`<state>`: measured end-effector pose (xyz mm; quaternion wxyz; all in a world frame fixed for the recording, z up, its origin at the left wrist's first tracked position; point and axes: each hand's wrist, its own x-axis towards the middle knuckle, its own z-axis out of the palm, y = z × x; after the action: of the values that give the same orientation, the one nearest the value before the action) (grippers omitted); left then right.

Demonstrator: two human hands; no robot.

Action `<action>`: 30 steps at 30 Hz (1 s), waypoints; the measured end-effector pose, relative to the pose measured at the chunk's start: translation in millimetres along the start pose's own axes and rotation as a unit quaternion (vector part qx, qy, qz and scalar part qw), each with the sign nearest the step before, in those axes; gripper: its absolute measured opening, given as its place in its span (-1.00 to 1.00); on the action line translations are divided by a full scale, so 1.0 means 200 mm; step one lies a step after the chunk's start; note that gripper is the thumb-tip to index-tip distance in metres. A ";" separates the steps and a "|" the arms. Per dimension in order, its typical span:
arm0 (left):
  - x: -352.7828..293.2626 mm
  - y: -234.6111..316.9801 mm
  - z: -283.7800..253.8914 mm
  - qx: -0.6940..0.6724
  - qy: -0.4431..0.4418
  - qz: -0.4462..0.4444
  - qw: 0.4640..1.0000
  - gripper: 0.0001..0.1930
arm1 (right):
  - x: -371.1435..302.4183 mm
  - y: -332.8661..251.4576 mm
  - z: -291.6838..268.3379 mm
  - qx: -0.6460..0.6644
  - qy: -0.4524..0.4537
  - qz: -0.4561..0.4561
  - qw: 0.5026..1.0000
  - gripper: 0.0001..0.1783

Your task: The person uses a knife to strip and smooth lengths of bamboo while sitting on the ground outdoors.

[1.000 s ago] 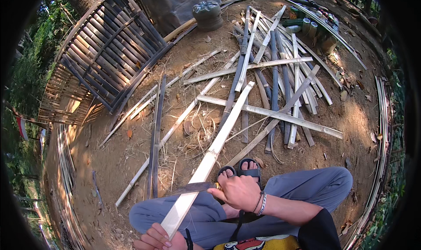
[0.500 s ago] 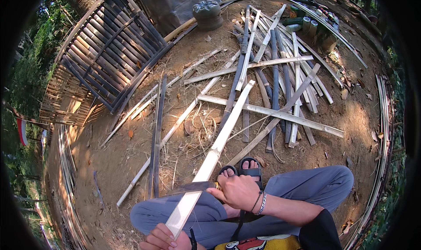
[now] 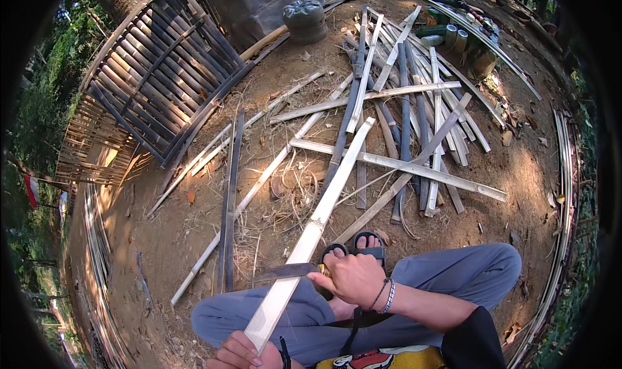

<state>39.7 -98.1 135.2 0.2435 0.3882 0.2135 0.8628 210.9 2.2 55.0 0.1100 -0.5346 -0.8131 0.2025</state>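
A long pale bamboo strip [image 3: 315,225] slants up and away from me across my left thigh. My left hand [image 3: 234,355] is closed round its near end at the lower edge. In my right hand [image 3: 352,279] is the handle of a knife [image 3: 289,271], gripped in a fist, thumb toward the blade. The dark blade lies across the strip's upper face, a little above my left knee, its tip pointing left. Far off, the strip's other end reaches over the crossed strips on the ground.
Ahead lies a heap of split bamboo strips [image 3: 405,119] with curled shavings [image 3: 298,187] beside it. A slatted bamboo rack [image 3: 165,71] leans at the far left. A large bottle [image 3: 304,22] stands at the back, and cans [image 3: 457,40] at the back right.
The blade has shifted slightly up along the strip, away from my left hand. Both hands keep their hold, and the strip has barely moved.
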 end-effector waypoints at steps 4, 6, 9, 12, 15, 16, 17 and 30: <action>0.03 0.00 0.00 0.017 0.025 0.005 1.000 -0.78 | 0.14 0.16 0.07 0.160 -0.075 0.140 0.974 -0.34; 0.02 0.00 0.00 0.011 0.006 0.000 1.000 -0.78 | 0.03 0.04 0.01 0.020 -0.004 0.005 1.000 -0.32; 0.01 0.01 0.01 0.020 -0.019 -0.006 1.000 -0.78 | 0.06 0.16 0.06 0.013 -0.007 0.012 1.000 -0.30; 0.03 0.01 -0.02 0.027 -0.017 0.003 0.999 -0.78 | 0.09 0.09 0.05 0.071 -0.037 0.054 0.995 -0.35; 0.02 -0.01 -0.01 0.014 -0.023 -0.011 1.000 -0.78 | 0.00 0.02 -0.01 0.002 -0.009 0.003 1.000 -0.33; 0.02 -0.01 -0.01 0.010 -0.013 -0.011 1.000 -0.78 | 0.10 0.19 0.05 0.074 -0.025 0.106 0.991 -0.32; 0.02 0.01 -0.02 0.014 -0.003 -0.010 1.000 -0.78 | 0.10 0.16 0.07 0.079 -0.030 0.107 0.991 -0.32; 0.01 0.02 -0.02 0.002 -0.007 -0.017 1.000 -0.78 | 0.14 0.30 0.18 0.051 -0.060 0.082 0.993 -0.32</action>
<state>35.4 -101.5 136.8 0.2593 0.3911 0.2200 0.8552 233.9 41.6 -5.7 0.0711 -0.5802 -0.7600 0.2842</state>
